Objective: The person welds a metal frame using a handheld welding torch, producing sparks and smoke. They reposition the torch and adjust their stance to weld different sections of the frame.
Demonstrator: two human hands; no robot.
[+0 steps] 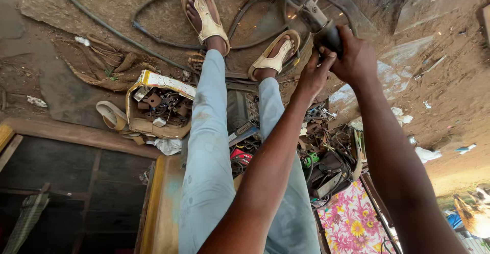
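Both my hands grip an angle grinder [320,23] with a grey head and black body, held out beyond my knees. My left hand [312,76] wraps the lower part of the body. Just right of it, my right hand [356,57] closes over the rear. Small orange sparks [292,15] fly at the grinder's head, close to a curved metal bar [304,55] beside my foot. My legs in pale blue trousers [209,147] stretch forward. Each foot wears a cream sandal [206,17], and both rest on the dirt ground.
Black hoses and cables [153,32] loop over the ground by my feet. A torn cardboard box [153,126] of metal scraps sits at left. Tools and wires [326,162] are piled under my arms, by a floral cloth [352,221]. A wooden frame [76,134] lies lower left.
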